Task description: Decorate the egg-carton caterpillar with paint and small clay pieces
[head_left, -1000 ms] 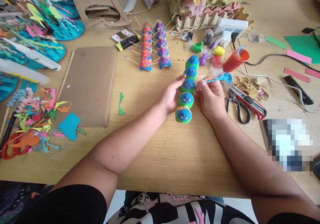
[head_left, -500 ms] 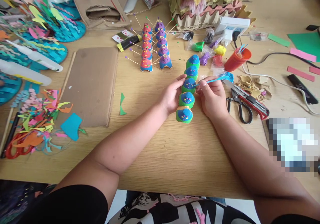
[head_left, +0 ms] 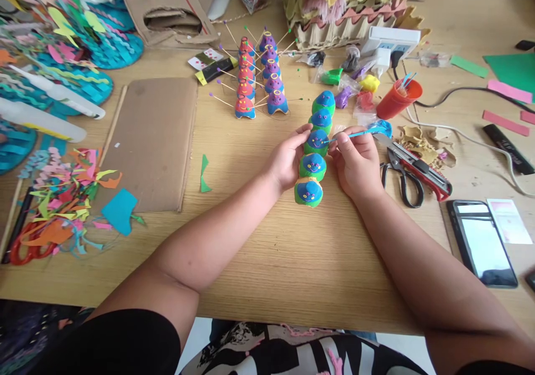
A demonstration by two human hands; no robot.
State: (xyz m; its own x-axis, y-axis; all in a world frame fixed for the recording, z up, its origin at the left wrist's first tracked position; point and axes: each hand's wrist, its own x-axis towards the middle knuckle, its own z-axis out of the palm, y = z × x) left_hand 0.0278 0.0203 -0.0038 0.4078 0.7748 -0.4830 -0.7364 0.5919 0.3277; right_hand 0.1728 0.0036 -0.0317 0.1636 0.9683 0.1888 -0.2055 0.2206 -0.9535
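A row of blue and green egg-carton bumps (head_left: 312,166) with small clay faces stands roughly lengthwise in front of me. My left hand (head_left: 287,160) grips it from the left side, thumb by the upper bumps. In my right hand (head_left: 354,160) is a thin blue stick (head_left: 360,134), pinched between thumb and fingers, its tip touching the middle bump's face. Farther back are a red and blue row (head_left: 245,89) and a purple and blue row (head_left: 276,84), both bearing sticks with coloured ends.
Scissors (head_left: 412,188) and a red cutter (head_left: 430,180) lie right of my right hand, near a red cup (head_left: 399,99) and bagged clay. A phone (head_left: 485,247) lies at the right. Cardboard (head_left: 152,141) and paper scraps (head_left: 62,196) are at the left.
The phone at the right, blurred out before, now shows clearly. Both hands hold nearly the same position on the row and the stick.
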